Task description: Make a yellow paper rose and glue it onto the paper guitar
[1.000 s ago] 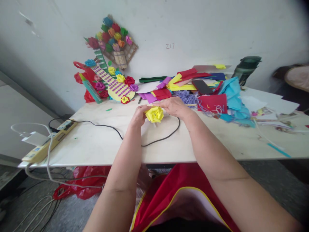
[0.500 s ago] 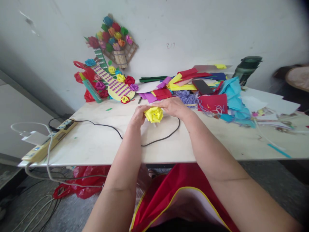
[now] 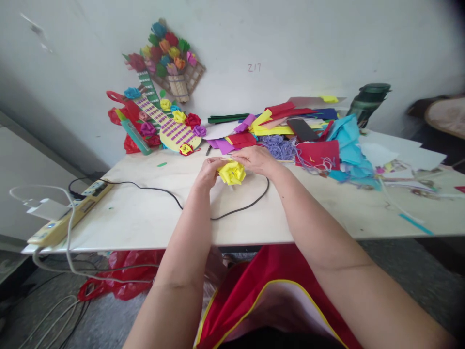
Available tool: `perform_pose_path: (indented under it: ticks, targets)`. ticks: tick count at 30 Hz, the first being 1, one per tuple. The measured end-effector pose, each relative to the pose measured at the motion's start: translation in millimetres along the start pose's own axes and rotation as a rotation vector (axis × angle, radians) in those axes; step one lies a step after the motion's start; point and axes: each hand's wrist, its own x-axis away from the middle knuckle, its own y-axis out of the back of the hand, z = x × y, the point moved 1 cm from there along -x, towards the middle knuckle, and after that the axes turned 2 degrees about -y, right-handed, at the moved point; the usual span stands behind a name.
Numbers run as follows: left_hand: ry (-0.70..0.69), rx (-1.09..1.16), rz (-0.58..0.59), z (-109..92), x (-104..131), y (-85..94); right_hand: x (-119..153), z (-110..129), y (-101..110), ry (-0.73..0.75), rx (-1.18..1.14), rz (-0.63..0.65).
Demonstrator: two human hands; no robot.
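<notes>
A yellow paper flower (image 3: 231,173) is held above the white table (image 3: 145,218), its petals facing me. My left hand (image 3: 209,172) grips it from the left, with fingers curled behind the petals. From the right, my right hand (image 3: 253,160) reaches over its back edge, fingers bent and pressed against it. The fingertips of both hands nearly meet behind the flower and are partly hidden by it. A thin pale piece shows just under the petals.
Coloured paper, purple yarn (image 3: 278,147) and a phone (image 3: 302,130) lie behind my hands. Paper-flower crafts (image 3: 180,131) lean on the wall. A green bottle (image 3: 368,104) stands back right, a power strip (image 3: 72,213) lies left, and a black cable (image 3: 156,189) crosses the table.
The view has shifted slightly, so the background sits a little further left. Both hands stay on the yellow flower, with only a slight shift of the right fingers.
</notes>
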Motion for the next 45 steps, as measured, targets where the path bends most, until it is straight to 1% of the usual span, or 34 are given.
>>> perform_pose_path:
  ticks: [5, 11, 17, 24, 31, 38, 45]
  targets:
    - [0.009, -0.034, 0.033, -2, 2, -3.3, -1, 2, -1, -0.013, 0.028, 0.006]
    - [0.039, -0.04, 0.071, -2, 2, -4.1, -3, 0, -2, -0.032, -0.02, -0.016]
    - [0.029, -0.052, 0.067, -1, 1, -5.4, -5, -1, -3, -0.068, -0.105, -0.056]
    - [0.022, -0.017, 0.073, -1, 1, -6.3, -7, 3, 0, -0.123, -0.202, -0.074]
    - [0.019, -0.009, 0.018, 0, 1, -8.9, -9, 2, -2, -0.14, -0.222, -0.098]
    - [-0.012, -0.055, 0.056, -4, 3, -9.4, -11, 0, -5, -0.16, -0.213, -0.103]
    - [-0.008, -0.07, 0.062, -7, 5, -9.2, -12, 1, -7, -0.18, -0.221, -0.099]
